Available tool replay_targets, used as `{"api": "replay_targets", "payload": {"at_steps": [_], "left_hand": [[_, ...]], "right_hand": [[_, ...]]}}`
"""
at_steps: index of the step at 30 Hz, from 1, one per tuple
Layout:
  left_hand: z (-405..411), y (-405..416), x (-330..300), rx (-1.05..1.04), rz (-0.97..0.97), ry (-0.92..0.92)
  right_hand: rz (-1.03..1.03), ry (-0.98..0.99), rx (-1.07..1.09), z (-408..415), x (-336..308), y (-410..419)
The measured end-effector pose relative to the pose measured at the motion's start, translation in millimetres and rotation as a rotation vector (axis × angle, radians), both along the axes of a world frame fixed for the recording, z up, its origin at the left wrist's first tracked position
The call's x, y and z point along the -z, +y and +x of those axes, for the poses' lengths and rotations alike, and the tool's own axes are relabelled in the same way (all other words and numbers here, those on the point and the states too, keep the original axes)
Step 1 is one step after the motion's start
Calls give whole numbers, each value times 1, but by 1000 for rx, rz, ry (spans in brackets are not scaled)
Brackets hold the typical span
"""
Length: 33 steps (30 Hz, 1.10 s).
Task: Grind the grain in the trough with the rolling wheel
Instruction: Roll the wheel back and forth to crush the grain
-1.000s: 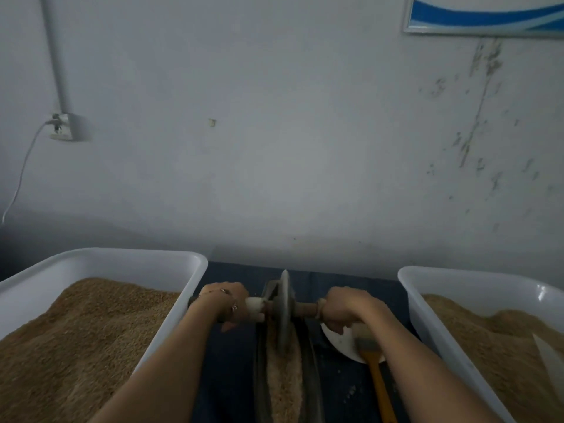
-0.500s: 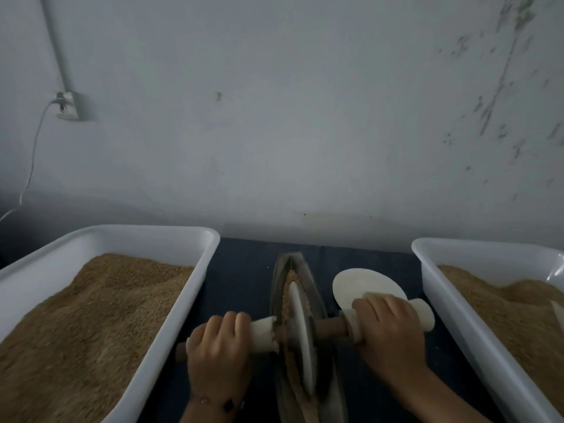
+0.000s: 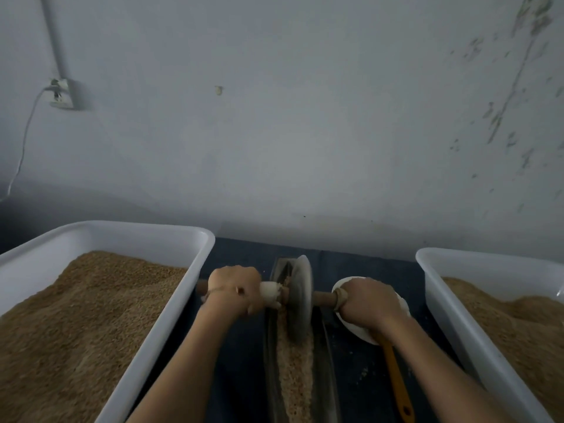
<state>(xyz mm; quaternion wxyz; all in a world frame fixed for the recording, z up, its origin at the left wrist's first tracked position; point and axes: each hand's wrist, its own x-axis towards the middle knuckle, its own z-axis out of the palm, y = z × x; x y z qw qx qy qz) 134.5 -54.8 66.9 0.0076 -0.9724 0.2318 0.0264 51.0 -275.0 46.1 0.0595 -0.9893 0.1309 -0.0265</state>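
My left hand and right hand grip the axle; the rolling wheel stands near the far end of the trough, between two tubs.

Dim, cool, even indoor light, no clear source, soft faint shadows under the white tubs, motion blur on the rolling wheel, wide-angle bending at 3 and 9 o'clock edges, grainy detail.

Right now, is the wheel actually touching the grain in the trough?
Touching. The head view shows the wheel's lower edge sunk into the grain in the trough.
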Motion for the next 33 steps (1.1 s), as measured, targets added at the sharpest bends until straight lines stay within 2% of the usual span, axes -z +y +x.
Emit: {"api": "replay_targets", "payload": {"at_steps": [2,4,5,7,10,14,17,19,22,24,26,31,33], "left_hand": [[-34,15,21,13,-140,-237],[-81,32,42,23,-285,-499],[-100,39,51,36,-362,-620],[-128,52,64,28,-454,-727],[-135,63,67,46,-462,-779],[-111,55,63,74,-431,-628],[-78,41,55,86,-380,-439],[-53,30,43,25,-298,-412],[-16,15,30,7,-183,-334],[-2,9,23,22,-117,-273],[-5,9,24,12,-142,-278],[-66,32,39,130,-396,-531],[-89,45,41,198,-450,-584]], "right_hand": [[-183,-375,-21,-31,19,17],[-250,-730,-109,-63,38,27],[-288,-854,-148,-76,44,30],[-366,-954,-160,-100,50,34],[-399,-971,-197,-111,41,38],[-358,-860,-221,-84,27,37],[-268,-647,-167,-44,21,27],[-272,-421,-64,-20,16,17],[-123,-166,31,4,11,5],[-60,-103,73,9,10,7],[-75,-182,94,2,11,12],[-195,-585,-32,-62,30,30],[-256,-649,-84,-95,43,37]]}}
